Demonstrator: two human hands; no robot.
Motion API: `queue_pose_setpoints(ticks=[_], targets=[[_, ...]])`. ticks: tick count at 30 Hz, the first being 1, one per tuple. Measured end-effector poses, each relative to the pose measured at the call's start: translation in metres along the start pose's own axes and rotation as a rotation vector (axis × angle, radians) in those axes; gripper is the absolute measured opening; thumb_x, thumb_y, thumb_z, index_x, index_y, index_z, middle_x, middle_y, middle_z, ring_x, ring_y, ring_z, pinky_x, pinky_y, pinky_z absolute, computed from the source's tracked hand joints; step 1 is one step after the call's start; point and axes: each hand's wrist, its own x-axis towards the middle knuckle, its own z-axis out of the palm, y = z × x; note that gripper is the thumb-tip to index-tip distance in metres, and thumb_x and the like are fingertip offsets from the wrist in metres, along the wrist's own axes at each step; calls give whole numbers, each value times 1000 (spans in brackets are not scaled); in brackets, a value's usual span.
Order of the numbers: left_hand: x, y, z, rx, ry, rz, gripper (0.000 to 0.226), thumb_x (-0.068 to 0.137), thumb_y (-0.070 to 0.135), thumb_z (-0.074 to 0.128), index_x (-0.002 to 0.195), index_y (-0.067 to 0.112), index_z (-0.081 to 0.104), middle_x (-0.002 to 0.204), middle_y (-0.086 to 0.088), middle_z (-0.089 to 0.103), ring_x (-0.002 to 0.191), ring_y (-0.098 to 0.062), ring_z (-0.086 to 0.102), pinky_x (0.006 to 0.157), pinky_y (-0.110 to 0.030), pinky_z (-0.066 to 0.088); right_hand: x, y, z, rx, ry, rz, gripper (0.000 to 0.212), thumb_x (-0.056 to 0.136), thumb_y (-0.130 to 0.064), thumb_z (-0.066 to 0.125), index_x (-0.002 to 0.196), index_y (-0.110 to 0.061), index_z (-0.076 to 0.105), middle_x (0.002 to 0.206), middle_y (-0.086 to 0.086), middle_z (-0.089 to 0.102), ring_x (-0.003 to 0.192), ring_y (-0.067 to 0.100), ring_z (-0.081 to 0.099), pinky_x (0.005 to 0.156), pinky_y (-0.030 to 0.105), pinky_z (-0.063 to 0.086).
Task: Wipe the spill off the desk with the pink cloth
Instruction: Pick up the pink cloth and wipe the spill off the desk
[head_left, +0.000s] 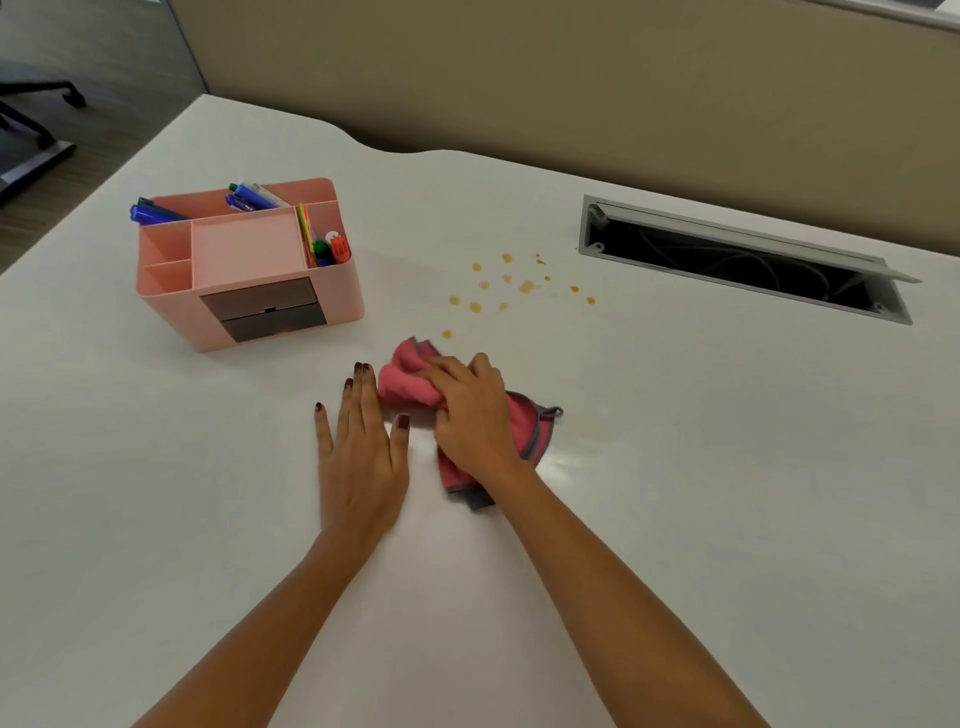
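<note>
Many orange drops of spill (519, 286) mid-desk (727, 467); right hand (475, 415) bunches pink cloth (410, 382) nearer the front edge, left hand (361, 441) flat, fingers spread. Risk: crumpled cloth smears or skips drops.

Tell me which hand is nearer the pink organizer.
Left. The left hand lies flat on the desk just below-right of the pink organizer; the right hand, on the cloth, sits farther right.
</note>
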Motion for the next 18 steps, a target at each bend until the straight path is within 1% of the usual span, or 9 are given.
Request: queue_pose_setpoints(ticks=[2,4,6,9,12,14,15,16,18], targets=[[-1,0,-2,-105,18,11,66,95,50,7,153,17,3,161,-1,11,148,-12,13,123,-42,2,-5,10,-4,86,-61,-84,58,70,2,45,118,-25,63,122,-11,64,86,18,40,80,29,33],[-3,-1,-5,-209,46,8,68,94,55,5,152,20,3,161,3,12,145,-5,16,123,-38,1,-12,19,-8,143,-86,-109,59,67,6,47,112,-26,67,115,-15,67,85,15,40,79,27,29],[-5,-3,-6,-292,74,-10,67,94,55,5,152,21,8,160,5,16,143,-2,18,123,-34,2,-22,25,-11,190,-93,-109,55,64,9,50,101,-27,70,105,-17,70,85,14,41,78,26,27],[-7,-4,-7,-348,102,-68,59,97,46,11,151,22,17,158,5,22,146,-9,19,122,-32,5,-37,38,-20,245,-107,-73,52,61,11,52,92,-27,71,100,-17,71,87,12,42,80,26,28],[-6,-2,-11,-419,117,-85,55,98,38,16,149,20,23,158,2,25,145,-8,21,122,-34,9,-52,50,-34,246,-82,-18,54,58,8,49,91,-29,72,95,-25,67,87,12,44,79,26,28],[-6,-1,-17,-504,126,-103,54,98,39,18,149,21,25,158,2,23,146,-12,21,121,-33,13,-62,54,-43,207,25,58,56,55,4,44,92,-28,71,87,-26,62,83,14,43,75,28,32],[-6,-3,-20,-525,135,-111,53,99,40,19,149,22,25,159,2,22,146,-14,21,119,-31,14,-67,57,-47,182,123,126,55,54,2,43,94,-26,69,84,-23,60,81,17,44,72,31,36],[-7,-5,-23,-520,148,-114,52,100,39,19,148,22,26,159,2,21,146,-14,21,119,-31,15,-71,61,-51,162,234,215,54,56,2,44,96,-23,68,84,-16,60,80,20,44,69,35,39],[-10,-13,-30,-452,179,-108,49,102,35,20,147,21,29,159,1,21,147,-14,19,121,-36,13,-76,72,-60,132,427,421,44,68,1,48,105,-15,63,91,0,64,85,25,47,67,33,40]])
